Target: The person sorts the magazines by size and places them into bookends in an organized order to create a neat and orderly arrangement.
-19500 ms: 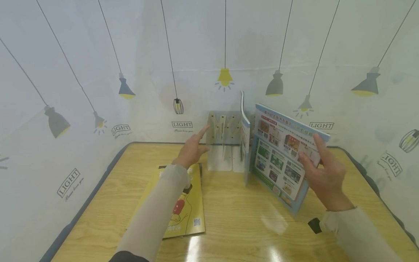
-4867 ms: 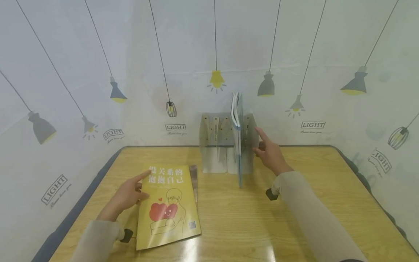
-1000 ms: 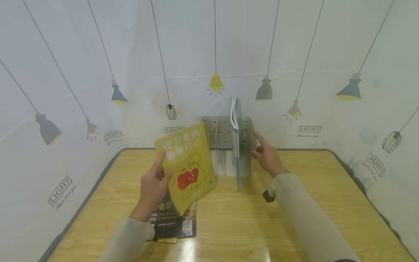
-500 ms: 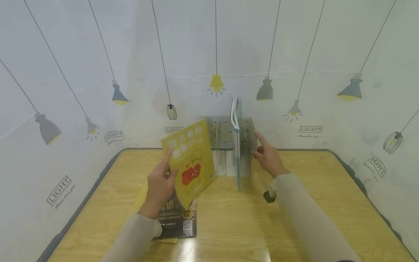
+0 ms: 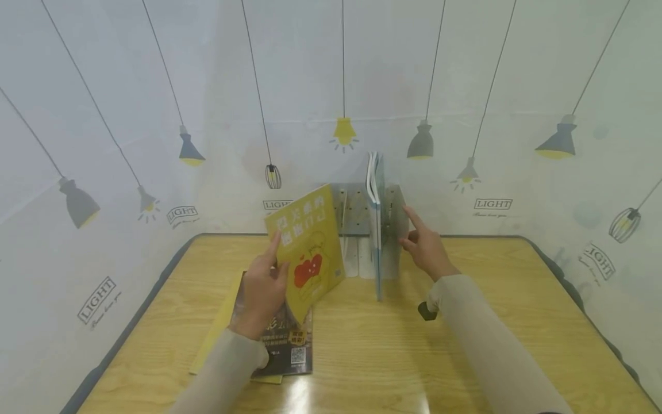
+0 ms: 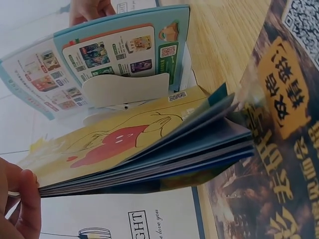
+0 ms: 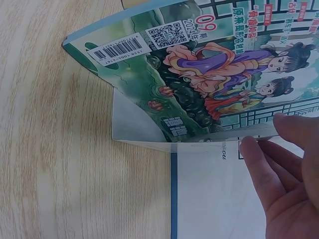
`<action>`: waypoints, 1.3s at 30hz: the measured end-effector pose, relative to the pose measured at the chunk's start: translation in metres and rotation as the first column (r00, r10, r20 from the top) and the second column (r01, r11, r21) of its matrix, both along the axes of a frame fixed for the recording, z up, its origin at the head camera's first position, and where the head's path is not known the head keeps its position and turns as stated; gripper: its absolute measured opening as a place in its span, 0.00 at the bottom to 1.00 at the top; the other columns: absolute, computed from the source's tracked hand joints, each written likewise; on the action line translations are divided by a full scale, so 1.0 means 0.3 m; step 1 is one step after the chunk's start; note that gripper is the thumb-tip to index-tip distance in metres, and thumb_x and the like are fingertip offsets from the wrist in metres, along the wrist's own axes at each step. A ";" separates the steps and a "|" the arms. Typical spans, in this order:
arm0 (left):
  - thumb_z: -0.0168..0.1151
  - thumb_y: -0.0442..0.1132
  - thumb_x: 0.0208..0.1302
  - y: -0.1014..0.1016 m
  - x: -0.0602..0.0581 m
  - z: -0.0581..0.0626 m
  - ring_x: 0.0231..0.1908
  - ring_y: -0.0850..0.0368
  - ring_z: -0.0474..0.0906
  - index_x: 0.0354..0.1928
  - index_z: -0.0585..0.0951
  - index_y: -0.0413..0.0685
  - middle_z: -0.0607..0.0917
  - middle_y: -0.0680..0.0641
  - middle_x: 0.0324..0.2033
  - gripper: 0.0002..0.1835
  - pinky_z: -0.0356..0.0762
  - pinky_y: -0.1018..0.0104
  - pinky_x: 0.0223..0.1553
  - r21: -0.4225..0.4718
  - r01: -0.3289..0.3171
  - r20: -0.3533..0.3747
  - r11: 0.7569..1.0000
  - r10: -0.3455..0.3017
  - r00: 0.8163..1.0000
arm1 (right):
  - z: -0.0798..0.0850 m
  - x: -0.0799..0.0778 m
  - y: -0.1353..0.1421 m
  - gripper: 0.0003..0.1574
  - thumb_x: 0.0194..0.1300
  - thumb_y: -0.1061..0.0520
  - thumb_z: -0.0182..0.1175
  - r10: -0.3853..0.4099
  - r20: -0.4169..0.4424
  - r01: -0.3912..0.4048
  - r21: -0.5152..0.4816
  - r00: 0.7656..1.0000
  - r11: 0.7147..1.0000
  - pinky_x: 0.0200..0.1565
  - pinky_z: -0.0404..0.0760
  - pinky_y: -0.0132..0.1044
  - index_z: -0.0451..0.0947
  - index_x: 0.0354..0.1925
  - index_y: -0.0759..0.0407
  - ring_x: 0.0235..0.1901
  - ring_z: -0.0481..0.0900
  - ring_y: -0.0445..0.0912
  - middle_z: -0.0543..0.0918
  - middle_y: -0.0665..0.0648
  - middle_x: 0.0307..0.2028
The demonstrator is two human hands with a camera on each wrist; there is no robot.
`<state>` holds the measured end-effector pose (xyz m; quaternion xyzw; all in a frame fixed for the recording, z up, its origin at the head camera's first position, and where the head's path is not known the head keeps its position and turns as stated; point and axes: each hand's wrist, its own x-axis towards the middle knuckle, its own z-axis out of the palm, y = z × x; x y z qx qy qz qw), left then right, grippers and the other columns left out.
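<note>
My left hand [image 5: 264,290] pinches the left edge of a yellow magazine [image 5: 312,244] with a red heart drawn on its cover. The magazine is raised and tilted in front of the left side of a pale grey metal book rack [image 5: 357,213]. In the left wrist view its pages [image 6: 189,154] fan apart at the lower end. My right hand [image 5: 426,247] holds the rack's right end panel at its edge between thumb and index finger. Blue-edged magazines [image 5: 377,236] stand upright in the rack; the right wrist view shows an illustrated green cover [image 7: 199,89].
A dark magazine [image 5: 281,353] lies on the wooden table [image 5: 362,356] below my left hand, over another yellow one [image 5: 214,339]. A wall covering [image 5: 455,69] printed with lamps rises behind and beside the table.
My left hand has lifted the yellow magazine off the pile and carried it right, turning it more upright. A blue magazine the right hand held much earlier now stands in the rack.
</note>
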<state>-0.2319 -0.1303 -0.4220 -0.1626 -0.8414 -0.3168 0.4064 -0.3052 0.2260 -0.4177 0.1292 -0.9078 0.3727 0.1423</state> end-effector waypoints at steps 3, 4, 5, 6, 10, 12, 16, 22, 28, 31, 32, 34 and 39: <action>0.69 0.27 0.55 0.014 -0.010 -0.009 0.25 0.52 0.78 0.70 0.68 0.50 0.80 0.42 0.26 0.39 0.81 0.64 0.26 0.013 0.004 -0.043 1.000 -0.004 0.999 | -0.002 0.000 0.001 0.51 0.66 0.64 0.62 -0.001 0.001 0.001 0.001 1.000 1.000 0.37 0.81 0.50 0.47 0.77 0.48 0.32 0.83 0.54 0.85 0.66 0.37; 0.69 0.26 0.54 0.019 -0.012 -0.012 0.25 0.52 0.76 0.70 0.69 0.50 0.80 0.42 0.25 0.39 0.80 0.64 0.25 0.020 0.007 -0.052 1.000 -0.005 0.999 | -0.003 -0.001 0.001 0.51 0.66 0.64 0.62 0.000 0.001 0.000 -0.001 1.000 1.000 0.37 0.81 0.50 0.47 0.77 0.48 0.32 0.83 0.54 0.85 0.66 0.37; 0.68 0.26 0.54 0.023 -0.013 -0.014 0.24 0.53 0.75 0.70 0.68 0.51 0.79 0.43 0.25 0.40 0.79 0.64 0.24 0.018 0.007 -0.052 1.000 -0.006 0.999 | -0.003 -0.001 0.002 0.51 0.66 0.64 0.62 0.000 0.003 0.000 -0.001 1.000 1.000 0.37 0.81 0.50 0.47 0.77 0.48 0.32 0.82 0.54 0.85 0.66 0.37; 0.67 0.26 0.55 0.027 -0.013 -0.016 0.23 0.55 0.74 0.70 0.68 0.52 0.79 0.44 0.24 0.40 0.77 0.65 0.23 0.015 0.005 -0.051 1.000 -0.004 0.999 | -0.004 -0.001 0.002 0.51 0.66 0.64 0.62 -0.001 0.004 0.001 -0.002 1.000 1.000 0.37 0.81 0.49 0.46 0.77 0.47 0.32 0.82 0.53 0.85 0.66 0.37; 0.66 0.26 0.56 0.040 -0.011 -0.018 0.22 0.57 0.70 0.71 0.67 0.53 0.76 0.46 0.23 0.40 0.74 0.66 0.21 0.005 -0.003 -0.057 1.000 0.003 0.998 | -0.005 -0.001 0.003 0.51 0.66 0.64 0.62 0.000 0.004 0.000 -0.003 1.000 1.000 0.37 0.81 0.49 0.46 0.77 0.47 0.32 0.82 0.53 0.85 0.66 0.37; 0.66 0.26 0.55 0.043 -0.009 -0.016 0.21 0.58 0.69 0.71 0.68 0.51 0.75 0.47 0.22 0.39 0.72 0.66 0.19 -0.003 -0.005 -0.074 1.000 0.005 0.997 | -0.005 0.000 0.004 0.51 0.66 0.64 0.62 0.002 -0.005 -0.002 -0.002 1.000 1.000 0.37 0.81 0.49 0.47 0.77 0.47 0.32 0.82 0.54 0.85 0.66 0.36; 0.66 0.25 0.54 0.049 -0.002 -0.004 0.19 0.58 0.67 0.69 0.70 0.47 0.74 0.46 0.20 0.38 0.69 0.65 0.17 -0.012 -0.005 -0.125 1.000 0.004 0.992 | 0.000 0.000 0.003 0.51 0.65 0.65 0.62 0.004 -0.009 -0.004 -0.002 1.000 1.000 0.37 0.81 0.50 0.47 0.77 0.48 0.32 0.83 0.55 0.85 0.66 0.36; 0.64 0.23 0.53 0.058 -0.002 0.014 0.19 0.55 0.66 0.68 0.70 0.46 0.74 0.45 0.20 0.37 0.68 0.63 0.17 -0.036 -0.015 -0.183 0.999 0.008 0.983 | 0.003 -0.007 0.003 0.51 0.66 0.64 0.62 -0.006 -0.003 0.006 0.000 1.000 1.000 0.39 0.81 0.52 0.47 0.77 0.48 0.34 0.83 0.56 0.85 0.67 0.37; 0.63 0.22 0.53 0.072 -0.019 0.013 0.19 0.53 0.70 0.67 0.71 0.44 0.77 0.43 0.21 0.36 0.71 0.62 0.17 -0.030 -0.019 -0.222 0.999 0.012 0.975 | -0.007 -0.008 0.007 0.50 0.66 0.65 0.62 0.001 -0.024 -0.001 0.009 1.000 1.000 0.36 0.81 0.50 0.47 0.77 0.49 0.32 0.83 0.54 0.86 0.65 0.36; 0.63 0.22 0.53 0.081 -0.032 0.006 0.19 0.53 0.69 0.68 0.71 0.45 0.77 0.43 0.21 0.37 0.71 0.62 0.17 -0.029 -0.013 -0.214 0.999 0.006 0.977 | -0.011 -0.007 0.007 0.51 0.66 0.66 0.62 0.004 -0.027 -0.003 0.011 1.000 1.000 0.35 0.81 0.49 0.47 0.77 0.48 0.31 0.83 0.53 0.86 0.64 0.35; 0.62 0.22 0.54 0.084 -0.037 0.003 0.19 0.53 0.69 0.68 0.70 0.45 0.77 0.43 0.21 0.37 0.70 0.63 0.17 -0.030 -0.016 -0.208 0.999 0.009 0.978 | -0.012 -0.007 0.008 0.51 0.66 0.66 0.62 0.004 -0.025 -0.004 0.011 1.000 1.000 0.35 0.81 0.49 0.46 0.77 0.47 0.32 0.83 0.53 0.86 0.64 0.35; 0.62 0.22 0.55 0.090 -0.047 -0.004 0.19 0.53 0.68 0.69 0.70 0.46 0.77 0.43 0.21 0.37 0.69 0.63 0.17 -0.031 -0.023 -0.192 0.999 0.016 0.981 | -0.012 -0.007 0.008 0.52 0.66 0.65 0.61 0.000 -0.016 0.001 0.011 1.000 1.000 0.36 0.81 0.49 0.46 0.77 0.46 0.32 0.83 0.53 0.86 0.64 0.36; 0.62 0.24 0.57 0.101 -0.061 -0.022 0.20 0.54 0.69 0.70 0.68 0.49 0.77 0.44 0.22 0.37 0.70 0.63 0.17 -0.023 -0.059 -0.154 0.998 0.055 0.987 | -0.008 -0.004 0.006 0.52 0.66 0.65 0.62 -0.002 -0.005 0.002 0.011 1.000 1.000 0.36 0.81 0.49 0.45 0.77 0.45 0.32 0.83 0.54 0.86 0.64 0.36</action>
